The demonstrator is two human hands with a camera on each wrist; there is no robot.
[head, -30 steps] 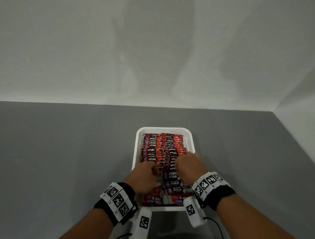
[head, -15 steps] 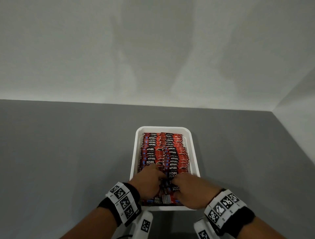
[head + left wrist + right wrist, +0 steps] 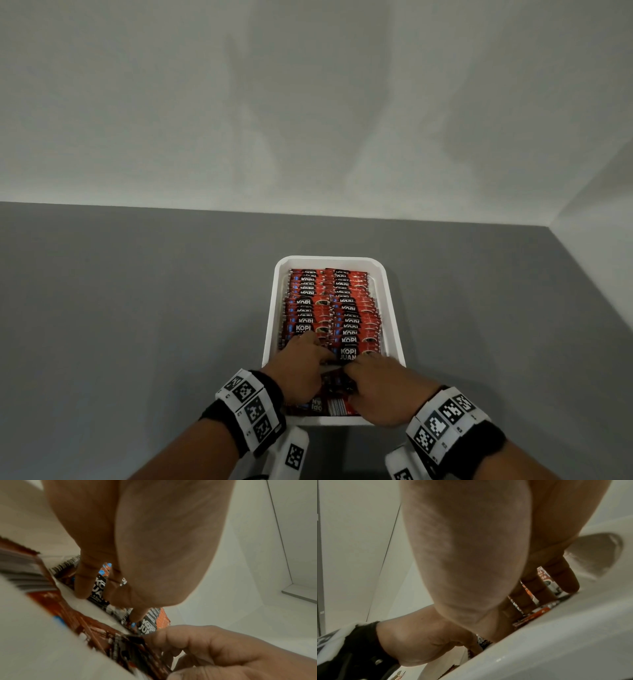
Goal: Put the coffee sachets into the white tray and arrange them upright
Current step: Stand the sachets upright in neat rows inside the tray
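Head view. A white tray (image 3: 270, 329) stands on a grey tabletop (image 3: 137, 308) against a pale wall (image 3: 308, 102). Two rows of red-and-black coffee sachets (image 3: 330, 301) marked "KOPI JUAN" stand on edge in the tray, filling its far and middle parts; at the near end a few loose sachets (image 3: 334, 406) lie flat on the tray floor. The left hand (image 3: 298, 370) and right hand (image 3: 383, 390) are both inside the near end, knuckles up and almost touching, their fingertips at the nearest standing sachets. Each wrist carries a black band with black-and-white marker tags (image 3: 250, 409).

Left wrist view. The left hand (image 3: 137, 540) points downward; its fingers (image 3: 82, 582) are straight and slightly spread, tips resting against the faces and top edges of the standing sachets (image 3: 99, 586). The right hand (image 3: 214, 649) shows at lower right with fingers curled, apparently pinching the edge of a dark sachet (image 3: 137, 650); the contact is blurred.

Right wrist view. The right hand (image 3: 471, 547) fills the frame above the tray wall (image 3: 556, 642). Three fingers (image 3: 537, 588) are extended and spread against sachets (image 3: 544, 578) in the tray; thumb and forefinger are hidden here. The left hand (image 3: 426, 635) lies at lower left, beside the tray rim.
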